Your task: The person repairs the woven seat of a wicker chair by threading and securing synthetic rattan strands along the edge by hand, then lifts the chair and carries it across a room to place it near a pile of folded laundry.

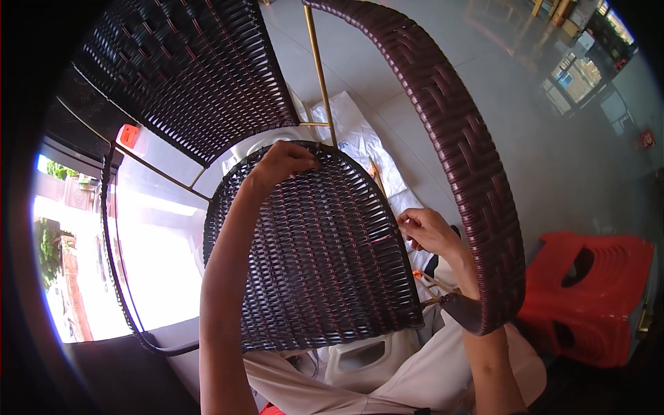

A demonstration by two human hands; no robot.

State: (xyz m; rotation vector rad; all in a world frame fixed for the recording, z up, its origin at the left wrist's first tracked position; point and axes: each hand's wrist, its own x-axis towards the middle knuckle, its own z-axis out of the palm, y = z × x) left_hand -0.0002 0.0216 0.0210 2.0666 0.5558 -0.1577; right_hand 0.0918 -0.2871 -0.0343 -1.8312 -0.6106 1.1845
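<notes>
A dark brown woven chair seat (325,256) lies in front of me, joined to a metal frame. My left hand (285,163) reaches across it, fingers curled down onto the weave close to the far rim. What those fingertips grip, if anything, is hidden. At the seat's right edge, my right hand (427,229) has thumb and fingers pinched together; anything between them is too small to make out. A short reddish strand shows in the weave beside it. My right forearm passes under the woven armrest (460,131). Beyond the seat rises the woven backrest (200,76).
Bare gold-coloured rods (319,69) link the frame parts. A white stool (360,360) stands below the seat, between my legs. White plastic sheeting (353,128) lies on the grey tiled floor. Red plastic stools (588,297) are at the right. Bright glass is at the left.
</notes>
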